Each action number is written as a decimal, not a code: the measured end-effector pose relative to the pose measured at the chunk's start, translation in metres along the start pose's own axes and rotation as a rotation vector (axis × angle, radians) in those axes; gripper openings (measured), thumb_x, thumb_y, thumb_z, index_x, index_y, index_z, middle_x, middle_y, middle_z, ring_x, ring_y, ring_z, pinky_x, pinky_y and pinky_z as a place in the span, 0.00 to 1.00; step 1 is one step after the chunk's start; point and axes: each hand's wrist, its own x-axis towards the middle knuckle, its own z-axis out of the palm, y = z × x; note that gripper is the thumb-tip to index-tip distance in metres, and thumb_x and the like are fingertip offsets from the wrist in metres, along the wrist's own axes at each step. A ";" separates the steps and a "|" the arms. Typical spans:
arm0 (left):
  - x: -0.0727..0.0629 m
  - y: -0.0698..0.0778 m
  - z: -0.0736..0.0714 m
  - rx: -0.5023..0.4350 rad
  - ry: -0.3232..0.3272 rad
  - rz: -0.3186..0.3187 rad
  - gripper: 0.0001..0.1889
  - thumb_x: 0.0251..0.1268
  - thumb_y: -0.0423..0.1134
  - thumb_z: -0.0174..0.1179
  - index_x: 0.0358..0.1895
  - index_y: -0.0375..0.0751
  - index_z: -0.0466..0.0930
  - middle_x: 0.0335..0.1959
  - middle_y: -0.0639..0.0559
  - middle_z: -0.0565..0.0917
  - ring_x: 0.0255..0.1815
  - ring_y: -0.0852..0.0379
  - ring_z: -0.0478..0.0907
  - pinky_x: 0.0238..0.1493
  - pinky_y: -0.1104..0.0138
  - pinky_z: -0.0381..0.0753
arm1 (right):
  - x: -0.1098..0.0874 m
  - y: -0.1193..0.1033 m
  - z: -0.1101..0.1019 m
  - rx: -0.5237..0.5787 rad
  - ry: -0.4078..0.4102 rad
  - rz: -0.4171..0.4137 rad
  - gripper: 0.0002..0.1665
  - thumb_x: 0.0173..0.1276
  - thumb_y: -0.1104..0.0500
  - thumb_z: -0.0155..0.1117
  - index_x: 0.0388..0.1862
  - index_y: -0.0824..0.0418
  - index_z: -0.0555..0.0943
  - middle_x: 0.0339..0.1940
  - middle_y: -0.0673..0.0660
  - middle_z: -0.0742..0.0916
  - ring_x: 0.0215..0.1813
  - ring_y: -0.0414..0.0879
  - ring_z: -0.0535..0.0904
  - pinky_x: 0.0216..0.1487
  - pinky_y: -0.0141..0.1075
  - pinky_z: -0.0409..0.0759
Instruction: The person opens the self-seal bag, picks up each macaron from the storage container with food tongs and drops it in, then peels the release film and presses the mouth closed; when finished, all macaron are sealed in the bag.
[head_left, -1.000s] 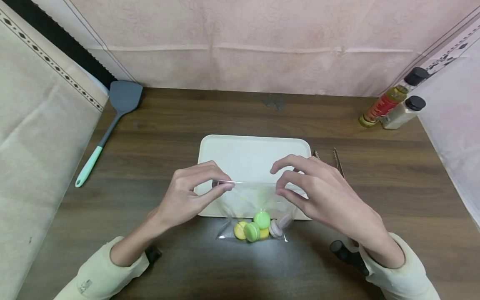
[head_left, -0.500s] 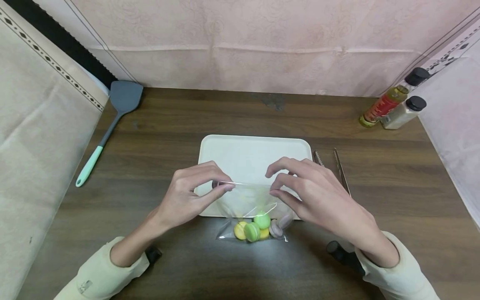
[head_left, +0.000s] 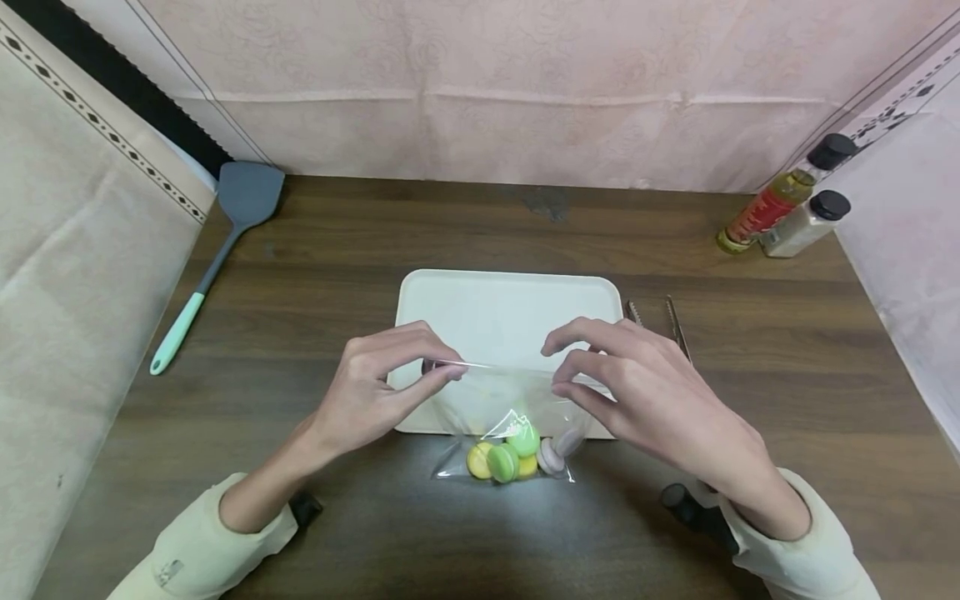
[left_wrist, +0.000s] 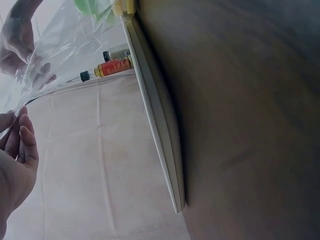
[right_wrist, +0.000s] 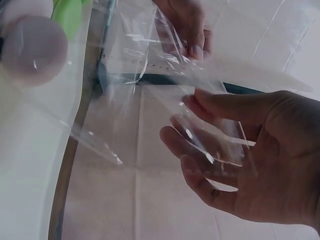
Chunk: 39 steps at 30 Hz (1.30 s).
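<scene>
My left hand (head_left: 393, 375) pinches the top edge of a clear plastic bag (head_left: 480, 414) between thumb and forefinger. At the bag's right upper edge, my right hand (head_left: 648, 383) pinches the film with thumb and forefinger, its other fingers loosely bent and raised. Several macarons lie in the bag's bottom: a green macaron (head_left: 503, 462), a yellow macaron (head_left: 480, 460) and a lilac macaron (head_left: 551, 457) among them. The bag stands over the front edge of a white tray (head_left: 510, 304). In the right wrist view the film (right_wrist: 145, 65) stretches between both hands.
A grey spatula (head_left: 251, 196) with a mint handle lies at the left. Back right stand a red-labelled oil bottle (head_left: 765, 212) and a black-capped jar (head_left: 806, 225). Thin metal prongs (head_left: 675, 321) show beyond my right hand, partly hidden.
My right hand shifts slightly left along the bag's top edge, then back right. My left hand stays on its corner, and the macarons keep their place.
</scene>
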 end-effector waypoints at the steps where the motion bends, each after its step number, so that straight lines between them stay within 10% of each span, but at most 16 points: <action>1: 0.000 0.000 0.000 -0.003 0.002 0.000 0.10 0.81 0.42 0.69 0.39 0.41 0.92 0.32 0.56 0.91 0.35 0.63 0.82 0.41 0.73 0.80 | -0.001 0.001 -0.001 -0.001 -0.002 0.002 0.12 0.59 0.61 0.89 0.38 0.50 0.92 0.56 0.46 0.90 0.42 0.45 0.85 0.42 0.46 0.83; 14: 0.000 0.000 0.000 -0.019 0.008 0.005 0.10 0.80 0.41 0.69 0.39 0.40 0.92 0.32 0.54 0.91 0.35 0.63 0.83 0.43 0.73 0.81 | -0.017 0.015 -0.010 -0.007 0.045 0.025 0.15 0.58 0.58 0.88 0.41 0.51 0.91 0.57 0.48 0.90 0.42 0.43 0.88 0.38 0.45 0.83; 21: 0.000 0.000 0.000 -0.018 0.006 0.005 0.11 0.80 0.42 0.69 0.39 0.40 0.92 0.33 0.54 0.91 0.35 0.63 0.84 0.43 0.72 0.82 | -0.017 0.013 -0.009 0.026 0.050 0.031 0.17 0.79 0.39 0.71 0.41 0.49 0.91 0.57 0.46 0.90 0.44 0.42 0.88 0.38 0.42 0.83; 28: 0.000 0.000 0.000 -0.015 0.000 0.006 0.11 0.81 0.43 0.68 0.40 0.41 0.92 0.33 0.55 0.91 0.35 0.63 0.83 0.42 0.73 0.81 | -0.013 0.013 -0.006 0.032 0.053 0.006 0.14 0.60 0.66 0.85 0.37 0.50 0.90 0.52 0.45 0.90 0.41 0.40 0.86 0.35 0.39 0.82; 39: -0.001 0.000 -0.001 -0.038 -0.015 -0.020 0.03 0.76 0.33 0.72 0.41 0.41 0.93 0.33 0.55 0.91 0.35 0.63 0.83 0.40 0.72 0.80 | -0.023 0.021 -0.012 0.012 0.057 -0.008 0.10 0.62 0.61 0.87 0.36 0.52 0.90 0.47 0.43 0.89 0.35 0.32 0.82 0.33 0.28 0.78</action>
